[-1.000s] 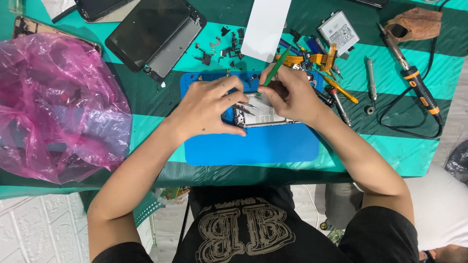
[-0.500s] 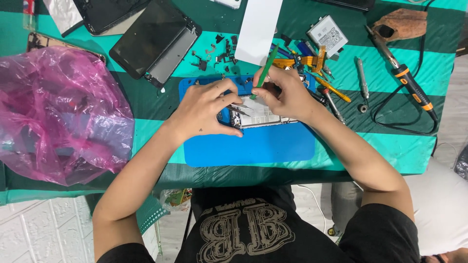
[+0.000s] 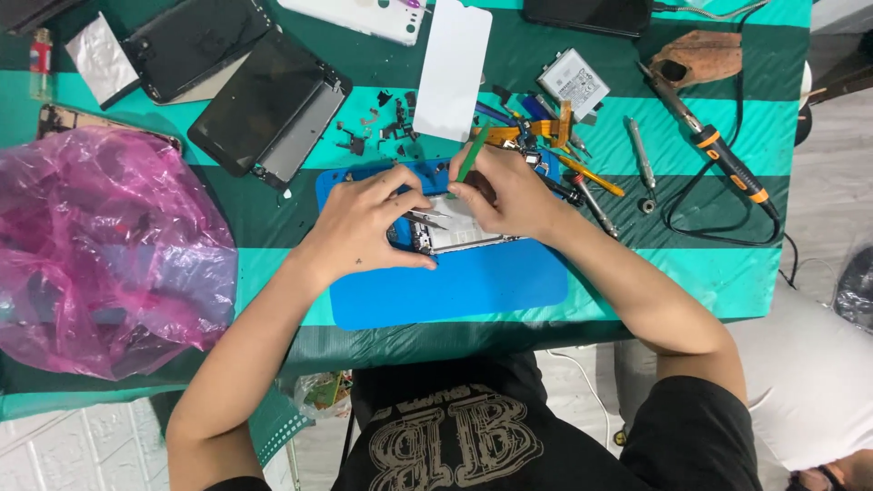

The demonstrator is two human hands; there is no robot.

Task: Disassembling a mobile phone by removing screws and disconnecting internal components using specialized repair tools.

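1 opened phone [image 3: 459,232] on blue mat [image 3: 473,286], left hand [image 3: 368,223] pinching tweezers [image 3: 427,216], right hand [image 3: 509,191] gripping 1 green pry tool [image 3: 473,153]

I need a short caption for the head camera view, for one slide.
Left hand steadies an opened phone on a blue mat; right hand holds a green pry tool.

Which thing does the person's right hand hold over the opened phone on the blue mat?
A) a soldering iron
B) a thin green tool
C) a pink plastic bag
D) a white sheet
B: the right hand grips a thin green tool above the opened phone on the blue mat; the soldering iron lies far off to the right.
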